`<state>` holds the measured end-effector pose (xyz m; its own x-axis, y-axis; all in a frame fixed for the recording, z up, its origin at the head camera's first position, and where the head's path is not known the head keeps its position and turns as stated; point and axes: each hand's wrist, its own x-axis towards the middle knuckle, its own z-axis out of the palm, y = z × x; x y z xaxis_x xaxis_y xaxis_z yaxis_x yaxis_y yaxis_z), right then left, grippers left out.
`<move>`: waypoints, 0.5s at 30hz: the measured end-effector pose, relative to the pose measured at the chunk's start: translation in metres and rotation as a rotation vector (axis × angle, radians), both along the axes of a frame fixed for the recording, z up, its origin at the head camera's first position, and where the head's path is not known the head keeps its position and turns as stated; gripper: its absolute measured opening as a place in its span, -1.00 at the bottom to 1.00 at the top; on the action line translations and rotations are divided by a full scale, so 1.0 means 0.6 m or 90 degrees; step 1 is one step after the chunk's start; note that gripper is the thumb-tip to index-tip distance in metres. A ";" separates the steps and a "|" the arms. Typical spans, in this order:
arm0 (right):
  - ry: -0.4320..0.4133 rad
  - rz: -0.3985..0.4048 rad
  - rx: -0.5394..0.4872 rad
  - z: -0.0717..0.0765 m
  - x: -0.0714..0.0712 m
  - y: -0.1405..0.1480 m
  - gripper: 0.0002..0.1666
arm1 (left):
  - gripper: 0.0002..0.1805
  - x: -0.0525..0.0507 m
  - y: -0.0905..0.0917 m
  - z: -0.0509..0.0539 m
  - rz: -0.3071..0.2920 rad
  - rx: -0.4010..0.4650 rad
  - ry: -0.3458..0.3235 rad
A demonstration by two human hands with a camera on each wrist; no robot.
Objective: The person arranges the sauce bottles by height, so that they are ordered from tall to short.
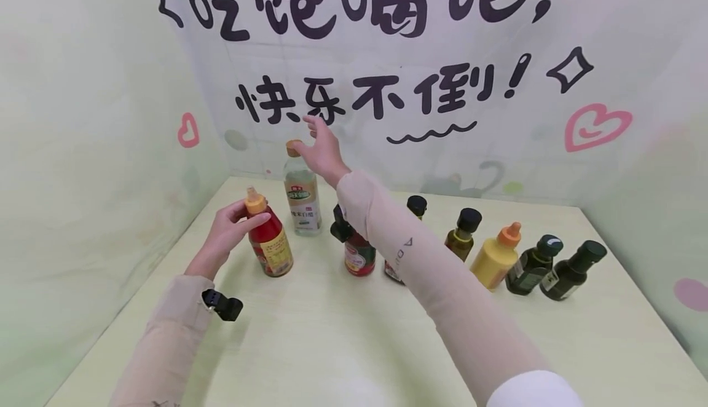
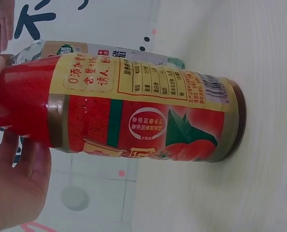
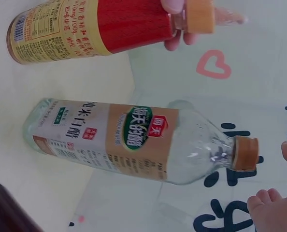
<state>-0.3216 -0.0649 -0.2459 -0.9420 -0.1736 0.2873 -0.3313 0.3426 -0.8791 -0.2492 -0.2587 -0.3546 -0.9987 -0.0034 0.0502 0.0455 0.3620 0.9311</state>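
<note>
The left hand [image 1: 224,235] holds a red sauce bottle [image 1: 271,244] [image 2: 134,108] round its neck, just under the orange cap, at the left of the table. Behind it and slightly to the right stands a clear glass bottle [image 1: 302,201] with an orange-brown cap, upright. The right hand [image 1: 323,152] is beside that cap, thumb and fingers spread. In the right wrist view a gap shows between the right hand [image 3: 279,208] and the cap of the glass bottle [image 3: 138,140]. Nothing is in the right hand.
Right of the glass bottle stands a dark-capped red-labelled bottle [image 1: 359,256], partly behind the right wrist camera. Further right are an oil bottle [image 1: 461,235], a yellow squeeze bottle [image 1: 495,259] and two dark green bottles [image 1: 531,268]. A printed wall sheet hangs behind the table [image 1: 310,345].
</note>
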 end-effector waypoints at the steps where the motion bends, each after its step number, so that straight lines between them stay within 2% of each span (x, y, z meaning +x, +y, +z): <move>1: -0.001 0.002 0.000 0.005 0.002 0.003 -0.34 | -0.32 0.000 -0.001 0.000 0.001 0.001 0.000; 8: 0.013 0.011 0.015 0.037 0.011 0.029 -0.35 | -0.30 0.000 -0.002 -0.001 0.004 0.002 -0.007; 15: 0.023 0.048 -0.005 0.053 0.029 0.070 -0.37 | -0.29 -0.001 -0.001 -0.002 0.004 0.007 -0.006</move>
<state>-0.3043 -0.0227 -0.2141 -0.9154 -0.2408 0.3225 -0.3873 0.3091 -0.8686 -0.2495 -0.2594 -0.3556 -0.9991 -0.0099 0.0401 0.0341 0.3514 0.9356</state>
